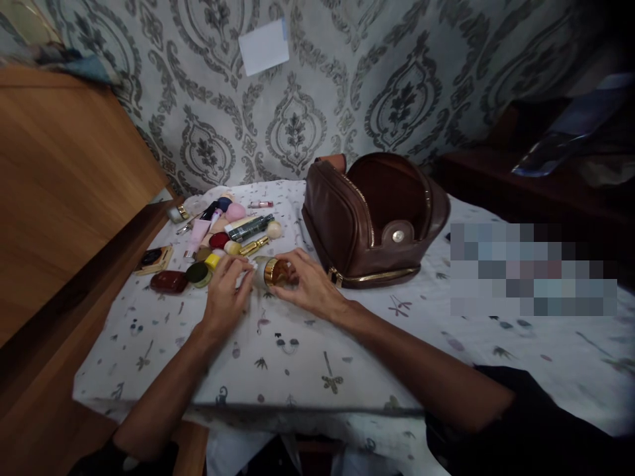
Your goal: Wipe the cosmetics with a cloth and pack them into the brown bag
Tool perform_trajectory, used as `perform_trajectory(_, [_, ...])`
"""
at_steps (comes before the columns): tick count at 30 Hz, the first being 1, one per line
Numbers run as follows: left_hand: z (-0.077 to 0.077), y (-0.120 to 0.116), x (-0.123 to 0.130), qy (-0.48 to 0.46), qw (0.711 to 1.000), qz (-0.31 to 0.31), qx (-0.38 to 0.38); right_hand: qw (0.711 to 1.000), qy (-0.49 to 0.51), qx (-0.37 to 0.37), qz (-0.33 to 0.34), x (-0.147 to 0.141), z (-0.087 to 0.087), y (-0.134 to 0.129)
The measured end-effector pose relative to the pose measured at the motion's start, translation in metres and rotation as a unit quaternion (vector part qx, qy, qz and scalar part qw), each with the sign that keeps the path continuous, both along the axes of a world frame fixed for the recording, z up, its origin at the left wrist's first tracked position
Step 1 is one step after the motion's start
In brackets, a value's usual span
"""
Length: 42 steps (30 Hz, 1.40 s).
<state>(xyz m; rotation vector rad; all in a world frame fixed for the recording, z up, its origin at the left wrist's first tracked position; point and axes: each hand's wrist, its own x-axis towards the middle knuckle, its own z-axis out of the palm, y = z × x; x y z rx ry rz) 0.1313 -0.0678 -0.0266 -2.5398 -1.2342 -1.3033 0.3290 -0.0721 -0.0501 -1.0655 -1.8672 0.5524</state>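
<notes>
My right hand [315, 287] is closed around a small glass jar with a shiny gold band or lid [270, 272], tilted on its side just above the cloth. Close by on the left, my left hand [225, 294] has its fingers bent together in a pinch. Something small and whitish shows at its fingertips, too small to name. Beyond the hands lies a cluster of cosmetics: a yellow item [212, 260], a gold tube [254, 246], a dark red round compact [219, 240] and a pink sponge [235, 211].
A brown leather cosmetic bag [327, 218] stands unzipped behind my right hand. Left of the cosmetics lie a dark red case [169, 281] and a palette [153, 259]. A patterned white cloth [297, 357] covers the table. Wooden furniture [64, 172] borders the left side; a wallpapered wall rises behind.
</notes>
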Motion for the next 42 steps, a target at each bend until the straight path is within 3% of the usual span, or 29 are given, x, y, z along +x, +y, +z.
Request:
perform_trajectory(4, [-0.002,0.0,-0.002,0.001,1.0,-0.005,-0.002,0.999,-0.004,-0.009,-0.038,-0.001,0.0,0.0])
perform_trajectory(10, [-0.006,-0.009,0.008,0.038,0.995,-0.076,0.045,0.998,-0.036,-0.012,-0.052,0.001,0.007,-0.004])
perform_trajectory(17, [-0.002,0.002,0.0,-0.001,1.0,0.005,-0.005,0.998,-0.024,-0.022,-0.057,-0.002,0.008,-0.006])
perform_trajectory(21, [-0.003,-0.004,0.001,0.001,0.999,-0.027,0.03,0.996,0.028,-0.071,-0.048,-0.004,0.008,-0.006])
perform_trajectory(25, [-0.004,-0.011,0.009,0.034,0.996,-0.065,0.06,0.995,-0.002,-0.088,-0.048,-0.002,0.008,-0.004])
perform_trajectory(29, [-0.003,-0.008,0.009,0.023,0.999,-0.035,0.032,0.995,-0.056,-0.061,-0.064,-0.001,0.007,-0.002])
perform_trajectory(36, [-0.003,-0.002,0.001,0.006,1.0,-0.012,-0.004,0.996,-0.062,-0.034,-0.058,0.0,0.003,-0.001])
perform_trajectory(42, [-0.007,-0.008,0.005,0.035,0.997,-0.042,0.047,0.996,-0.048,-0.042,-0.057,-0.001,0.002,-0.001])
